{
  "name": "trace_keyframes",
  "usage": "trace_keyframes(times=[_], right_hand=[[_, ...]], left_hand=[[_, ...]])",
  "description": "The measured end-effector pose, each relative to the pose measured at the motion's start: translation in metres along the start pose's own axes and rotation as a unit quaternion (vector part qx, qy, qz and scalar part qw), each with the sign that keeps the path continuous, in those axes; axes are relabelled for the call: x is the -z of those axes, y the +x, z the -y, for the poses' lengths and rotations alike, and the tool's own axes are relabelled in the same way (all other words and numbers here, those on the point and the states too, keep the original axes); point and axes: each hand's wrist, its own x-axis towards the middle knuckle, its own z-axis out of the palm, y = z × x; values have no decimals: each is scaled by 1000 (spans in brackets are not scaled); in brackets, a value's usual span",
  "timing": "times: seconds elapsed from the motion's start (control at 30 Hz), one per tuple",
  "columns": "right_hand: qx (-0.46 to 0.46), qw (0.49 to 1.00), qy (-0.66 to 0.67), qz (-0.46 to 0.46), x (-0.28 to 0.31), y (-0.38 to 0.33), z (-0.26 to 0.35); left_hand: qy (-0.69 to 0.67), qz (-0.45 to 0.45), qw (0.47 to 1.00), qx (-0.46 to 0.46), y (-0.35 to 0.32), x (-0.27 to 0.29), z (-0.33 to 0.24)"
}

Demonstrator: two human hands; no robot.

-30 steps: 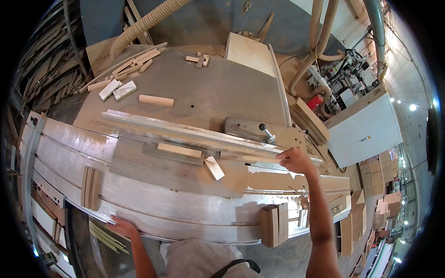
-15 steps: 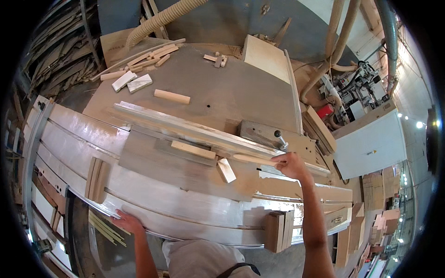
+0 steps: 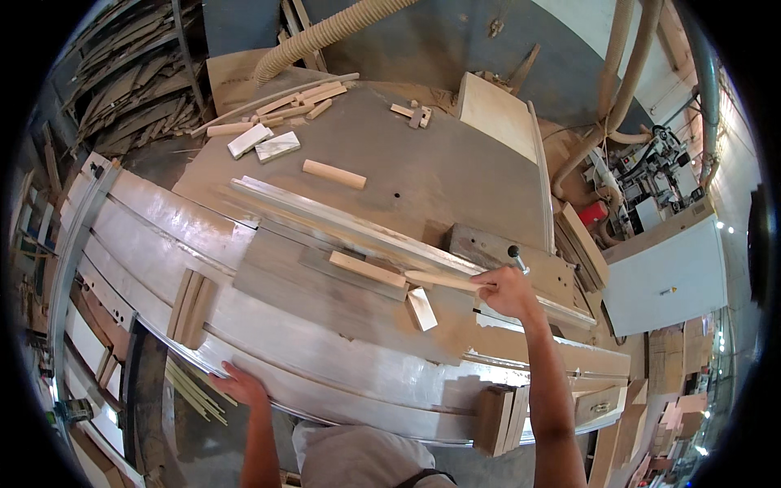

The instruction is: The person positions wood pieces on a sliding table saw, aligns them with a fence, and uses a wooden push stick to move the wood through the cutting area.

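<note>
My right hand (image 3: 506, 293) is closed around one end of a thin wooden push stick (image 3: 443, 281) over the saw table. The stick's far tip meets the right end of a pale wooden strip (image 3: 368, 269), which lies beside the long metal fence (image 3: 350, 221). Just below that tip sits a small block with a white face (image 3: 421, 309). At the near edge of the metal sliding table (image 3: 325, 376), my left hand (image 3: 242, 385) lies with its fingers stretched out, holding nothing.
Upright wooden pieces stand on the table at left (image 3: 191, 309) and near right (image 3: 500, 419). Beyond the fence lie a loose strip (image 3: 334, 174), two white-faced blocks (image 3: 277, 146) and several offcuts (image 3: 301, 102). A black-knobbed lever (image 3: 517, 257) rises beside my right hand.
The push stick has moved left along the table with my right hand, closing the gap to the pale strip. The whole view has shifted slightly. My left hand stays at the table edge.
</note>
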Motion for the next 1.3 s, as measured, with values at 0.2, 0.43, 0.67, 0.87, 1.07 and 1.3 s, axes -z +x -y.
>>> trace_keyframes(times=[0.2, 0.43, 0.67, 0.87, 1.07, 1.3], right_hand=[[15, 999, -22, 18, -6, 22, 35], [44, 999, -9, 18, -19, 41, 54], [107, 992, 65, -15, -96, 82, 98], [130, 991, 28, -36, -147, 111, 178], [141, 967, 209, -25, -171, 25, 157], [-57, 944, 324, 21, -170, -137, 66]], left_hand=[[-1, 0, 1000, 21, -1, 2, -7], [-16, 3, 1000, 26, -3, 9, -18], [-1, -7, 999, 38, -4, -6, 5], [-33, -6, 999, 37, -2, -2, -5], [-28, -25, 998, 48, -7, 7, -7], [-92, 49, 978, -181, -62, 11, -61]])
